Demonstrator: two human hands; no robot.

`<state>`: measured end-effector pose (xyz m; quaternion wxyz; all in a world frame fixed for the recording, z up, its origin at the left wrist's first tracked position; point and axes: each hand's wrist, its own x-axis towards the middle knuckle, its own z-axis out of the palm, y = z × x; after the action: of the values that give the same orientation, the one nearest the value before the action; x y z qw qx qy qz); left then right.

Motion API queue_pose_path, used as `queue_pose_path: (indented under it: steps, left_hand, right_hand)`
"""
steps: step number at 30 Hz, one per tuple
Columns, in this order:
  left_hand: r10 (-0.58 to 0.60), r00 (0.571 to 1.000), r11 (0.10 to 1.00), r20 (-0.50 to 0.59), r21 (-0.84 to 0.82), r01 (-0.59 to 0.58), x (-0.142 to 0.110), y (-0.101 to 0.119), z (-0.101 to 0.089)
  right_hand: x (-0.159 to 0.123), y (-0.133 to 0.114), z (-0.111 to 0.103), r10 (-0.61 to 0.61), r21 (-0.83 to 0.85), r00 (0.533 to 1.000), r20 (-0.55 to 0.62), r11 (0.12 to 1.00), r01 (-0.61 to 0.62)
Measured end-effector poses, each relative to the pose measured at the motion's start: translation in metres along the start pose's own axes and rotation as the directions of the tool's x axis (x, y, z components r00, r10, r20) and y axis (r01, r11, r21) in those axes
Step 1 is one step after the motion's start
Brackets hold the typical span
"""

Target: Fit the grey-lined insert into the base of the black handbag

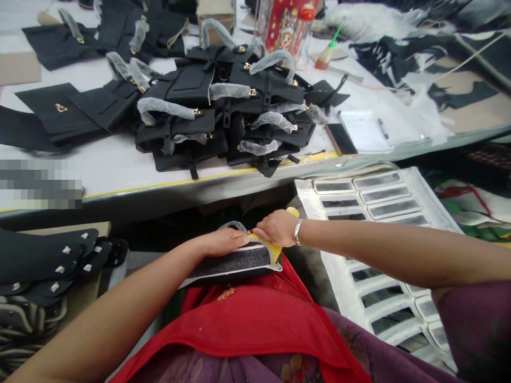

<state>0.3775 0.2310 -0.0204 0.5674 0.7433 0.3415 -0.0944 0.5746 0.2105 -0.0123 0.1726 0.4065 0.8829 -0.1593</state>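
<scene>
A black bag (pixel 239 260) with a grey speckled panel and white edges lies across my lap. My left hand (pixel 225 242) grips its upper edge, with the fingertips near the middle. My right hand (pixel 275 229) is closed around a flat yellow tool (pixel 276 253), whose rounded end sticks out above the fist. The tool's lower, wider part touches the bag's right end. Behind my left hand, a plastic-wrapped handle (pixel 232 225) shows in part. A red apron (pixel 247 319) is under the bag.
Several black bags (pixel 179 85) with wrapped handles crowd the white table (pixel 115 178). A phone (pixel 340 139), notepad (pixel 365 130) and glue bottle (pixel 324 56) are to their right. Beside my right arm stands a white slatted rack (pixel 383 276); black cut pieces (pixel 43 255) are stacked at left.
</scene>
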Motion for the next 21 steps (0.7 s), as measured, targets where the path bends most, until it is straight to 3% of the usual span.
queue_pose_path:
  steps: [9, 12, 14, 17, 21]
  left_hand:
    - [-0.103, 0.994, 0.990, -0.021, 0.091, 0.104, -0.037, -0.026, -0.012]
    - [-0.154, 0.971, 0.972, -0.183, 0.150, 0.182, -0.055, -0.029, -0.014]
    - [-0.199, 0.927, 0.951, -0.318, 0.165, 0.261, -0.068, -0.028, -0.015]
    - [-0.196, 0.872, 0.941, -0.448, 0.164, 0.296, -0.081, -0.020, -0.007]
    - [0.014, 0.897, 0.913, -0.441, 0.372, 0.169, -0.066, 0.001, 0.026]
  right_hand:
    - [0.039, -0.038, -0.012, -0.046, -0.037, 0.994, -0.099, 0.998, 0.042]
    - [0.048, -0.055, -0.019, -0.093, -0.062, 0.989, -0.113, 0.994, 0.087]
    - [0.049, -0.056, -0.027, -0.111, -0.067, 0.988, -0.105, 0.992, 0.104]
    - [0.035, -0.035, -0.039, 0.043, -0.021, 0.989, -0.140, 0.999, -0.047]
    - [-0.016, 0.009, -0.033, 0.372, 0.059, 0.910, -0.184, 0.928, -0.368]
